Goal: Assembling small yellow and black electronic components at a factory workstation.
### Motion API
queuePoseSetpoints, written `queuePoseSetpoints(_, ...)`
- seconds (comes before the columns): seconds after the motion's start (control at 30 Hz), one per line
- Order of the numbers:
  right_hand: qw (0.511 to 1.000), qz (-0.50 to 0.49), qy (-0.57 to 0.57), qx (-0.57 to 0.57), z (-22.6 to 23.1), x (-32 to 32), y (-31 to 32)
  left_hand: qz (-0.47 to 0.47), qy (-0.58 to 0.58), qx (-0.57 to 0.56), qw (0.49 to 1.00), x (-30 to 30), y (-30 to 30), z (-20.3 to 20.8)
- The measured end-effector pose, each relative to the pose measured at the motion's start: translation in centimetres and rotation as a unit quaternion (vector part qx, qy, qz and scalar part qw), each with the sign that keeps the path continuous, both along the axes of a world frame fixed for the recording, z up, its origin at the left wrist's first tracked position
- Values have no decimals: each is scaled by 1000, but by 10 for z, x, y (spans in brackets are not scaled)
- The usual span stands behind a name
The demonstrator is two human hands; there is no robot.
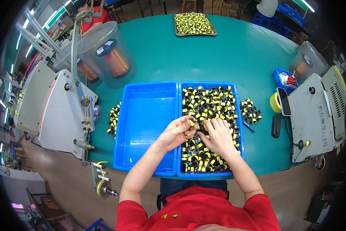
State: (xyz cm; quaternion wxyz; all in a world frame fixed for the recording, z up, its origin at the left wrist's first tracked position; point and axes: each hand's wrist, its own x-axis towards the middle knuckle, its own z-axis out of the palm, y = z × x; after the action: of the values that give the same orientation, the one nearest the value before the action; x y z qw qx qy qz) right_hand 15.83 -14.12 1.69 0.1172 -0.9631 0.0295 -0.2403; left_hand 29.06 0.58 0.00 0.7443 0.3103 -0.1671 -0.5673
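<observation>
My left hand (177, 133) is over the right blue bin (207, 83), its thumb and fingers pinched on a small yellow-and-black coil (192, 123). Close by on the right, my right hand (219, 138) is bent down over the heap of yellow-and-black coils (209, 104) that fills this bin. Its fingers are curled with the thumb toward the left hand; whatever lies between them is hidden. Side by side with that bin stands a second blue bin (146, 115), whose shiny floor shows, with a tiny pale fleck near the front.
More coils lie in piles left (114, 119) and right (250, 111) of the bins, with a blue pen (249, 127). A tray of coils (195, 24) sits at the back. Machines (61, 115) flank the table; copper wire spools (115, 59) stand in clear tubs. A phone (283, 101) stands right.
</observation>
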Motion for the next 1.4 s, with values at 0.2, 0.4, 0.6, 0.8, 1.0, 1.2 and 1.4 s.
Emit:
queuePoseSetpoints(0.2, 1000, 19, 3, 24, -6, 0, 2, -34, 97, -13, 995, 0, -1, 11)
queuePoseSetpoints(0.4, 999, 28, -30, 4, -11, 2, 1, -25, 98, -6, 995, 0, -1, 12)
queuePoseSetpoints(0.6, 1000, -17, -19, -11, -11, 0, 3, 117, -183, 174, 961, 4, 0, 20)
queuePoseSetpoints(0.8, 999, -26, -28, -4, -13, -1, 0, 153, -746, 174, 624, -15, -8, 12)
queuePoseSetpoints(1.0, 998, -24, -53, 15, -9, -1, 2, 112, -823, 158, 534, -17, -5, 3)
queuePoseSetpoints(1.2, 998, -3, -59, 5, -9, 1, 3, 134, -770, 164, 602, -14, -4, 10)
queuePoseSetpoints(1.4, 998, -22, -40, 52, -9, -1, 5, 127, -392, 164, 896, 1, -3, 9)
